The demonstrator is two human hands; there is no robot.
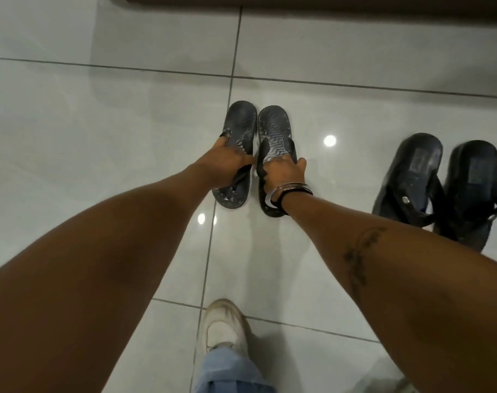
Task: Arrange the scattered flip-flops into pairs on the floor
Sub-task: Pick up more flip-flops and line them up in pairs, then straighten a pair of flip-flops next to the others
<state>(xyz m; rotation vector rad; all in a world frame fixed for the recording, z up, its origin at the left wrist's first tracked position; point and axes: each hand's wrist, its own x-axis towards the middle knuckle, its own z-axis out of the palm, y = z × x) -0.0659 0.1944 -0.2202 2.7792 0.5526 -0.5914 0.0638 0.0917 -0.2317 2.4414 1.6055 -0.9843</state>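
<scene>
Head view: left hand (pixel 227 165) and right hand (pixel 284 174) each grasp a patterned flip-flop (pixel 241 120) at twelve o'clock on the glossy floor (pixel 99 109); straps apparently pinched, soles could skid apart on release.

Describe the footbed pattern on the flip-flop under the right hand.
Wavy, zebra-like pale lines on a dark footbed, clearest in the head view.
</scene>
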